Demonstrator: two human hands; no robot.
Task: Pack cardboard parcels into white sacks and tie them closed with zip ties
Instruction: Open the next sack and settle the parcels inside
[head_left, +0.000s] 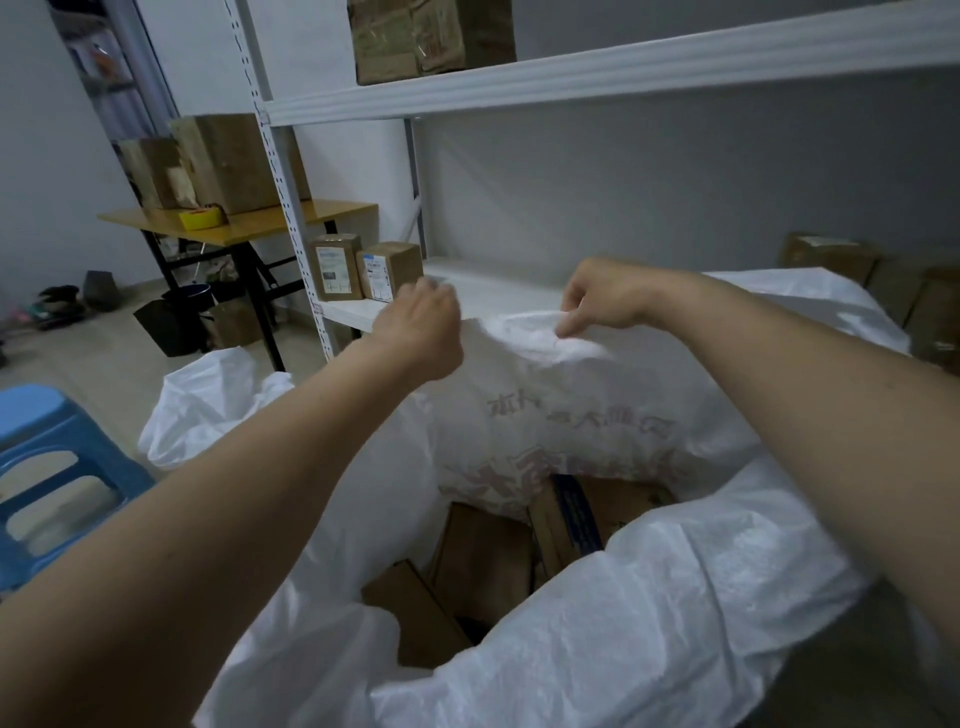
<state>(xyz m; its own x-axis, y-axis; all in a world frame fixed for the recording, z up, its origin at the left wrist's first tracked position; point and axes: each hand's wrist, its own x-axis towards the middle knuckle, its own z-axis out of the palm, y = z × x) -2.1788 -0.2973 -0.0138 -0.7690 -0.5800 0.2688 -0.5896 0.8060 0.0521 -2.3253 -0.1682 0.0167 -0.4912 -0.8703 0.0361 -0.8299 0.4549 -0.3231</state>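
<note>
Up at the far rim of the large white woven plastic sack (597, 415), both hands are at work. The right hand (605, 299) has its fingers curled downward, pinching a fold of the sack's far edge between thumb and fingertips, so the fabric sits right under and inside the fingers and bunches below them. The left hand (423, 332) is closed in a fist at the same rim, just left of the pinched fold; its fingers face away from the camera, and a scrap of white shows above the knuckles, so it appears to grip the sack edge too (the grip itself is hidden).

The sack stands upright with its mouth gaping toward the camera, its long axis running roughly vertical, the far wall pulled up higher than the near one. Faint reddish printing shows through that far wall. Inside, brown cardboard parcels (483, 561) lie stacked and tilted, one with a dark blue stripe.

Behind the hands stands a white metal shelving rack (571, 78), with two small labelled cardboard boxes (363, 270) on its lower shelf. A blue plastic stool (57, 467) sits at the left, beside another crumpled white sack (202, 400) on the floor.
</note>
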